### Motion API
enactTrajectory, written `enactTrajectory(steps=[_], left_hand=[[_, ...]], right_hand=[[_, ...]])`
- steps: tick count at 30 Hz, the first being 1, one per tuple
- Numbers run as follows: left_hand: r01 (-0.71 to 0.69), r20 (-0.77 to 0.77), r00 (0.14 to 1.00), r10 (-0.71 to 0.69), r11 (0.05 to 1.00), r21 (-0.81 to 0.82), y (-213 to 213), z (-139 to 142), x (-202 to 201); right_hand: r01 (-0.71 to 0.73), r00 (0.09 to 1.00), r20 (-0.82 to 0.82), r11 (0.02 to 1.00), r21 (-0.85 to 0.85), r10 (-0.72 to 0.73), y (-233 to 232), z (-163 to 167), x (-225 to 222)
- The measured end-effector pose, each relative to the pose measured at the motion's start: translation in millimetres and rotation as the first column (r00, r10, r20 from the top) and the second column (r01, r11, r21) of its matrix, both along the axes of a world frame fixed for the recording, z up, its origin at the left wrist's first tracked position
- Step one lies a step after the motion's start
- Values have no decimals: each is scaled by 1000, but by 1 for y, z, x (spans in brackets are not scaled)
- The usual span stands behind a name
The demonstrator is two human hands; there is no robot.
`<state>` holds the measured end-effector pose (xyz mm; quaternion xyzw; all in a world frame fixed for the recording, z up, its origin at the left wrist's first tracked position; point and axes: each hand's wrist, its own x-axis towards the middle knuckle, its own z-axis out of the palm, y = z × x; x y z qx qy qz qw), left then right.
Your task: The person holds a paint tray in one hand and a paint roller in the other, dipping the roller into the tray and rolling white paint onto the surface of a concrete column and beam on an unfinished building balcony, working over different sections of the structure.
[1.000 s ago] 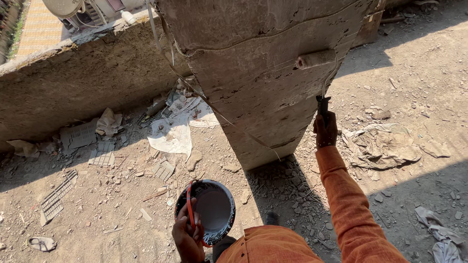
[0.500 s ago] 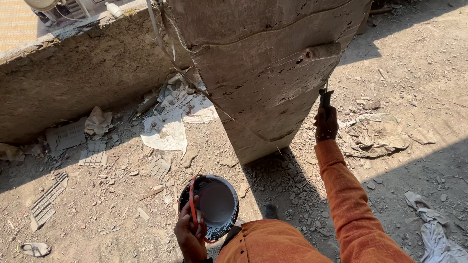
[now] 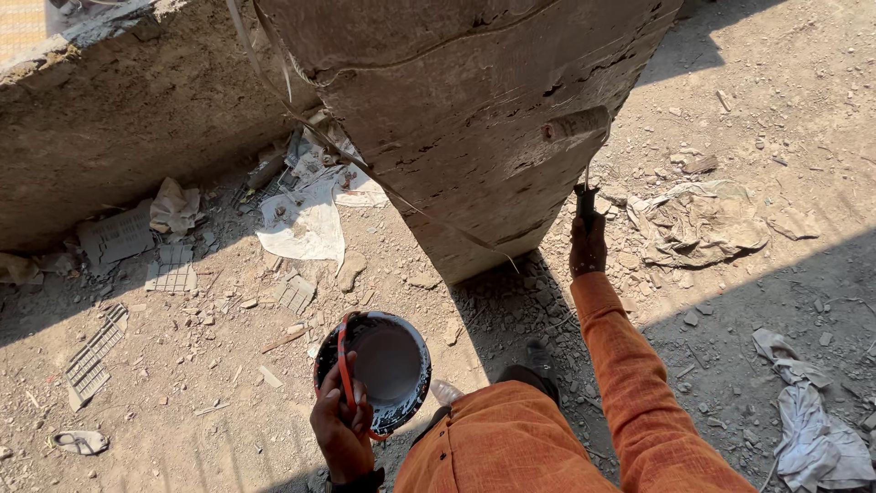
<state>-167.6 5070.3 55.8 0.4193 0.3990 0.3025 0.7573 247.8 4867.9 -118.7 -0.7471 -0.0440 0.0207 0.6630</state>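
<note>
Item one, the largest thing I see: a rough grey concrete column (image 3: 474,119), cracked and streaked, rising out of the top of the frame so its upper part is cut off. A thin wire or strip trails across its face.

Item two: a low weathered concrete wall (image 3: 119,137) at upper left, its top edge leaving the frame.

Item three: the dusty rubble-strewn ground (image 3: 748,100), littered with crumpled paper, broken grilles and rags.

Item four: an orange long-sleeved shirt, filling the bottom centre; the body beneath is cut off by the lower edge.

Item five: a round black-rimmed paint bucket with a grey-white inside (image 3: 379,365), held low just left of my body, above the ground. A red-orange wire handle curves along its left rim. How much paint it contains I cannot make out; the inside reads as one pale, smeared surface.

Item six: my left hand (image 3: 342,429), fingers curled closed around the red handle and the bucket's near rim, carrying it. The wrist is cut off by the bottom edge.

Item seven: my right hand (image 3: 589,246), arm stretched forward, fist closed tight round a dark roller handle (image 3: 584,203).

Item eight: a small grey paint-coated roller sleeve (image 3: 577,123), pressed against the column's right face near its edge. The thin shaft joining it to the handle is barely visible against the bright ground.
</note>
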Motion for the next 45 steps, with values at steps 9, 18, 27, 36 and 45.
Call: enactTrajectory(steps=[9, 18, 27, 36, 45], left_hand=[[-137, 27, 990, 136, 990, 25, -72, -11, 82], [-232, 90, 970, 228, 972, 36, -143, -23, 126], [-228, 12, 974, 228, 970, 86, -168, -17, 138], [-244, -4, 969, 247, 962, 118, -173, -12, 137], [-242, -14, 969, 246, 962, 126, -185, -14, 125]], right_hand=[[-106, 937, 335, 994, 16, 94, 1, 41, 102], [-178, 974, 104, 964, -199, 202, -36, -35, 101], [-217, 976, -107, 887, -407, 190, -77, -95, 67], [-181, 978, -151, 937, -299, 141, -76, -101, 65], [-102, 995, -31, 976, -193, 98, -73, -70, 115]])
